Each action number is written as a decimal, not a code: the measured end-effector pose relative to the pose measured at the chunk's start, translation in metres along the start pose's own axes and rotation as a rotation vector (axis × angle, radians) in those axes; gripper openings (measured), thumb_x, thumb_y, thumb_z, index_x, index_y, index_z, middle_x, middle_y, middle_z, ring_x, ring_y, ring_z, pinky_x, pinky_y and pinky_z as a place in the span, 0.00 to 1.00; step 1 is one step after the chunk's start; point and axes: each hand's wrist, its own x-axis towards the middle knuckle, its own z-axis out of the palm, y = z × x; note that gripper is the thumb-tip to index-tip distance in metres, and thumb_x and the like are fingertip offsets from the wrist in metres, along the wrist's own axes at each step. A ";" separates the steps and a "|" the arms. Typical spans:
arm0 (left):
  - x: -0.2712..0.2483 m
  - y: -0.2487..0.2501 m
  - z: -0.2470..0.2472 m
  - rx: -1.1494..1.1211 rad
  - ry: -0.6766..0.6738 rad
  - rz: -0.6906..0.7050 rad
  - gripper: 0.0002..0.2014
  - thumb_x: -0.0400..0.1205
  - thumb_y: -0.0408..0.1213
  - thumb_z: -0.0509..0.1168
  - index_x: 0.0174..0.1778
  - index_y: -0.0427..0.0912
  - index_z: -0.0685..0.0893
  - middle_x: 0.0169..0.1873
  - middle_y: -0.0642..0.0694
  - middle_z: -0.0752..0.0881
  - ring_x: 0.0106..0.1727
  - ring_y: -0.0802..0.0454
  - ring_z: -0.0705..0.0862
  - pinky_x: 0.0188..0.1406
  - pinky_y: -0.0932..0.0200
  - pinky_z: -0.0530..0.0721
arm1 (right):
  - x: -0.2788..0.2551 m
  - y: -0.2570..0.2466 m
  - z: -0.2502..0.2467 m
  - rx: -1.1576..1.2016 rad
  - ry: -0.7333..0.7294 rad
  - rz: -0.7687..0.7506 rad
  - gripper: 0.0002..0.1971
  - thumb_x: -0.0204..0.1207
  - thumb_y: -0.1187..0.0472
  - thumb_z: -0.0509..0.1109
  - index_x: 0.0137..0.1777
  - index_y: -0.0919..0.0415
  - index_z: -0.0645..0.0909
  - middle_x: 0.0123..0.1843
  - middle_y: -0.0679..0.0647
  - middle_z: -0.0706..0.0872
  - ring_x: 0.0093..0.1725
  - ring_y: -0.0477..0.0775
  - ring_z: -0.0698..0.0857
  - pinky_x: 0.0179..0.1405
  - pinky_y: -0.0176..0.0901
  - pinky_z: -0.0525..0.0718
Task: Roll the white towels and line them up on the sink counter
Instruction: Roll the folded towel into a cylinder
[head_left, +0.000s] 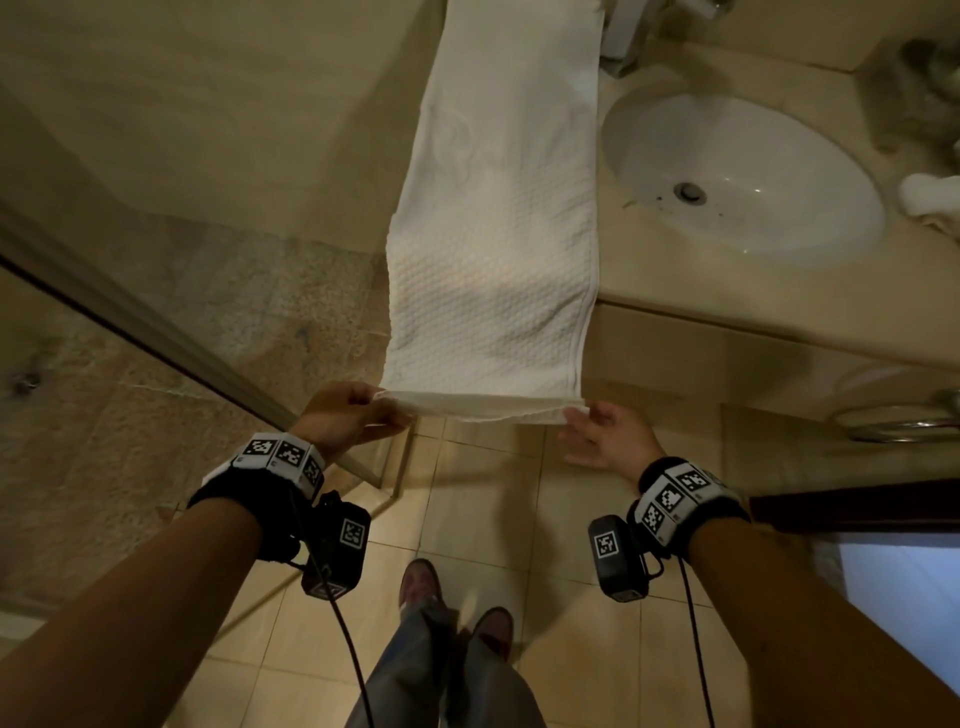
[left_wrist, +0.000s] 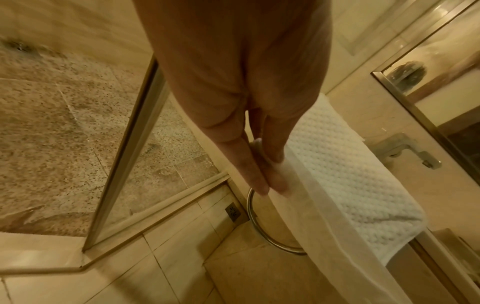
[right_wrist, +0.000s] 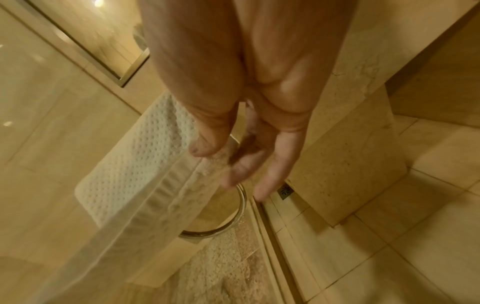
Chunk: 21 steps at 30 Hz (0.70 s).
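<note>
The white towel (head_left: 498, 218) lies lengthwise on the worktop (head_left: 675, 291), its near end pulled off the edge. The left hand (head_left: 345, 415) pinches one corner, the right hand (head_left: 605, 434) pinches the other, remaining fingers loosely spread. A sink (head_left: 737, 171) sits beyond the right hand.

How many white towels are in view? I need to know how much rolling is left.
1 for certain: a long white waffle-weave towel lies unrolled along the beige counter, near end pinched by both hands. A white object right of the basin may be another.
</note>
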 end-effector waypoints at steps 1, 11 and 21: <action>0.001 0.001 0.001 0.001 0.013 -0.024 0.07 0.82 0.28 0.65 0.51 0.26 0.82 0.42 0.31 0.89 0.43 0.44 0.91 0.45 0.56 0.90 | 0.000 -0.002 0.001 0.013 -0.012 0.014 0.20 0.81 0.65 0.67 0.71 0.69 0.71 0.64 0.59 0.80 0.56 0.57 0.84 0.53 0.60 0.86; 0.023 0.005 0.014 -0.085 0.263 -0.048 0.09 0.79 0.24 0.68 0.50 0.37 0.77 0.54 0.30 0.82 0.48 0.37 0.87 0.34 0.47 0.91 | 0.011 -0.004 0.026 0.115 0.145 -0.038 0.16 0.76 0.74 0.71 0.44 0.59 0.66 0.57 0.62 0.72 0.55 0.67 0.84 0.31 0.47 0.90; 0.024 0.010 0.008 -0.044 0.162 0.002 0.04 0.77 0.22 0.69 0.37 0.32 0.83 0.46 0.35 0.87 0.46 0.41 0.88 0.29 0.59 0.89 | 0.006 -0.008 0.017 0.132 0.006 -0.031 0.12 0.79 0.77 0.65 0.61 0.77 0.81 0.54 0.60 0.84 0.58 0.59 0.82 0.38 0.41 0.91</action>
